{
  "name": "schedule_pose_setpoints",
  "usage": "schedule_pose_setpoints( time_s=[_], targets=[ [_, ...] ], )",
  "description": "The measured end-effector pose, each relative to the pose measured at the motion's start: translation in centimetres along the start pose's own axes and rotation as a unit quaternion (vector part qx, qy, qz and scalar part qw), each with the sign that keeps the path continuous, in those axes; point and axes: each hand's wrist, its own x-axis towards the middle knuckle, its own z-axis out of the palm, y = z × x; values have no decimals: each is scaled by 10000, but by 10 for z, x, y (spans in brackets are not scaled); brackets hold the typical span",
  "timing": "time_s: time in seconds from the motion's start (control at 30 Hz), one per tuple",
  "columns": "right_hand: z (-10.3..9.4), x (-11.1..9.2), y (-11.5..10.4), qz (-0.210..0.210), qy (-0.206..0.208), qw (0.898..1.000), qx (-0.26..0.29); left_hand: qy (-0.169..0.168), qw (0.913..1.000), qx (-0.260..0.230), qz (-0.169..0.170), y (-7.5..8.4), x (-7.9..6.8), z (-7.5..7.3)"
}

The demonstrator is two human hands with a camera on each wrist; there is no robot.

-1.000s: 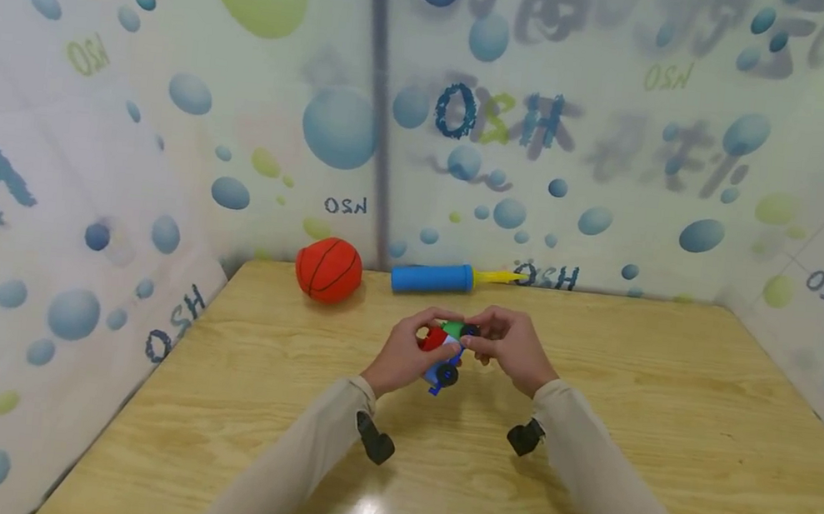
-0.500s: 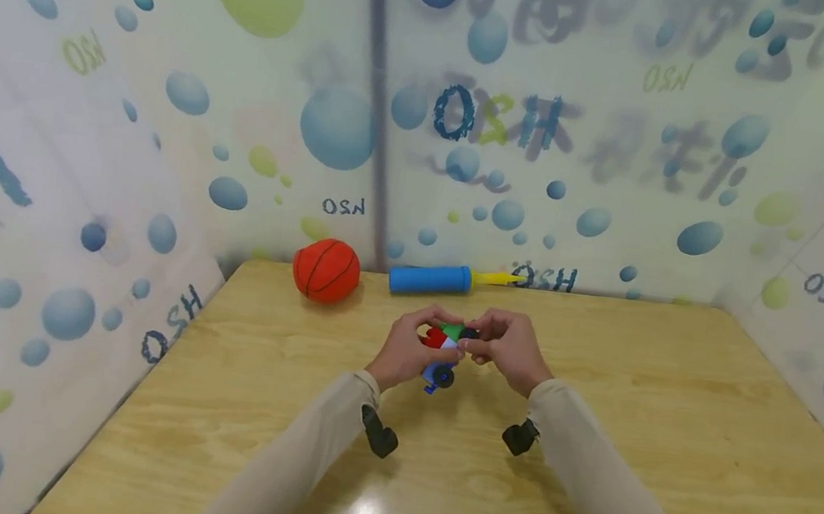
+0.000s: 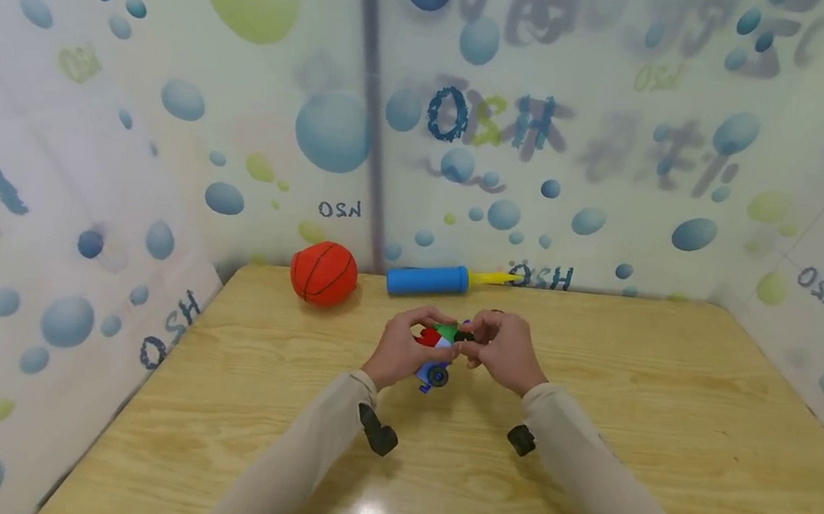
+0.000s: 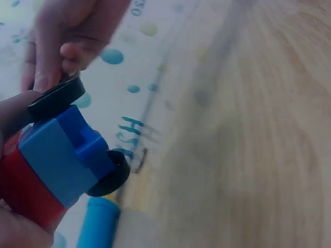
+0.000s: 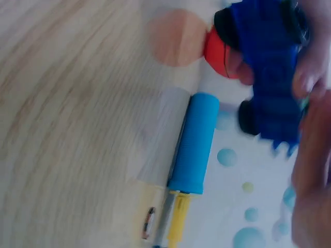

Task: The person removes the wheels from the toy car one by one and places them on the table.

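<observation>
A toy car built of blocks (image 3: 429, 337) is held above the table in the head view. My left hand (image 3: 396, 351) grips its body between thumb and fingers. Red and light-blue blocks (image 4: 54, 157) and two black wheels face the left wrist camera. From the right, my right hand (image 3: 513, 353) pinches at a black wheel (image 3: 463, 337), largely covered by its fingers. The dark blue underside of the chassis (image 5: 271, 67) fills the upper right of the right wrist view, with fingers overlapping one side. A small black edge (image 3: 497, 311) shows above my right hand; what it belongs to is unclear.
A red ball with black lines (image 3: 324, 274) sits at the table's back left. To its right lies a blue hand pump (image 3: 428, 280) with a yellow end. The wooden table (image 3: 588, 443) meets patterned walls at its back and left.
Both hands stay on the toy car, which has turned slightly and shifted a little left with the view. The wheel by my right fingers is more covered, and a black edge shows above that hand.
</observation>
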Motion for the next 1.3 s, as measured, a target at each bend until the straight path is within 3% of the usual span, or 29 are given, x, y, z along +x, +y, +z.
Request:
schedule_pose_setpoints(
  time_s=[0.1, 0.2, 0.4, 0.53, 0.87, 1.17, 1.3],
  targets=[
    [-5, 0, 1, 128, -154, 9988, 440, 227, 9996, -139, -97, 4, -1, -8],
    [-18, -3, 4, 223, -320, 9984, 405, 295, 9994, -168, 58, 6, -2, -15],
    [-55, -11, 20, 515, -495, 9960, -540, 275, 9988, -158, 365, 10, -2, -16],
    [-72, -11, 32, 832, -650, 9857, -1313, 227, 9990, -78, 381, 12, -4, -17],
    [-85, 8, 66, 1012, -862, 9534, -2708, 215, 9996, -26, 200, 6, -9, -26],
    [-91, 22, 84, 1139, -703, 9480, -2888, 157, 9998, 52, 113, 5, -8, -29],
    [-93, 21, 88, 1346, -774, 9402, -3032, 116, 9999, -6, 123, 5, -9, -30]
  ],
)
